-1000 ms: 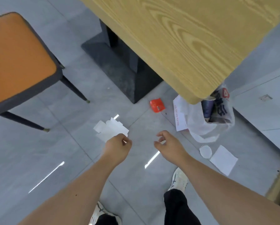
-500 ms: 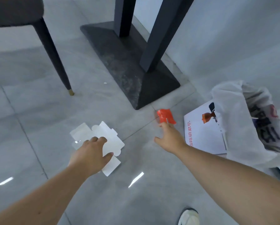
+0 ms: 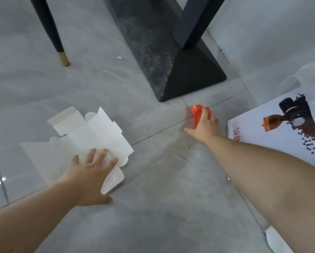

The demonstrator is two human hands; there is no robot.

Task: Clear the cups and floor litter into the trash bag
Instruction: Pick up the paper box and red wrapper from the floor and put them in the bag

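Observation:
A flattened white cardboard box [image 3: 85, 136] lies on the grey floor at the left. My left hand [image 3: 91, 172] rests on its near corner, fingers spread on top and thumb under the edge. A small crumpled red wrapper [image 3: 197, 112] lies by the corner of the black table base. My right hand [image 3: 205, 126] is on it, fingers curled over its near side. A white leaflet with a printed picture [image 3: 281, 128] lies at the right. A sliver of the white trash bag [image 3: 310, 72] shows at the right edge.
The black table base [image 3: 171, 57] and its slanted post [image 3: 195, 21] stand straight ahead. A black chair leg with a brass tip [image 3: 61, 55] stands at the upper left. A white scrap [image 3: 273, 238] lies at the bottom right.
The view has dropped closer to the floor. My right hand reached the red wrapper and curled over it. My left hand flattened onto the white cardboard's near corner.

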